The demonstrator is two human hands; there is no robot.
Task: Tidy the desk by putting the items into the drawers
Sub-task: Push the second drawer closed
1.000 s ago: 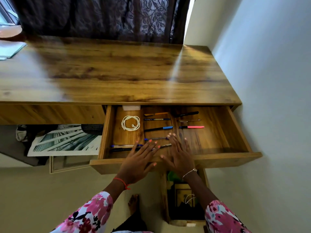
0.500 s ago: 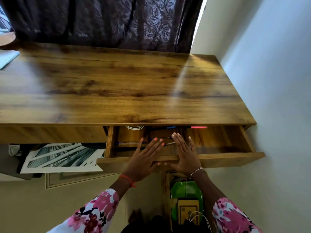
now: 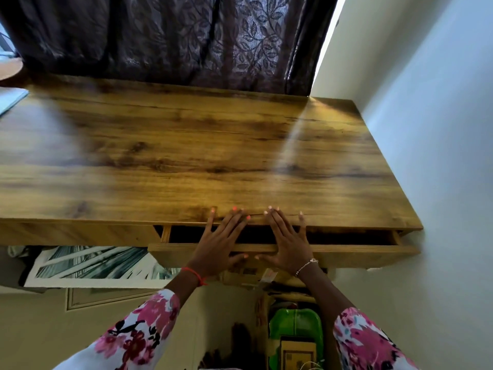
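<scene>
Both flat on drawer (image 3: pixel 360 256) front | left hand (image 3: pixel 221 244) beside right hand (image 3: pixel 289 244)

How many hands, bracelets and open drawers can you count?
Hands: 2, the left hand and the right hand
Bracelets: 2, a red string and a silver chain
Open drawers: 1, the drawer, slightly ajar
Total: 5

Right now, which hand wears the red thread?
The left hand: a red thread circles its wrist, while the right hand wears a silver chain.
</scene>
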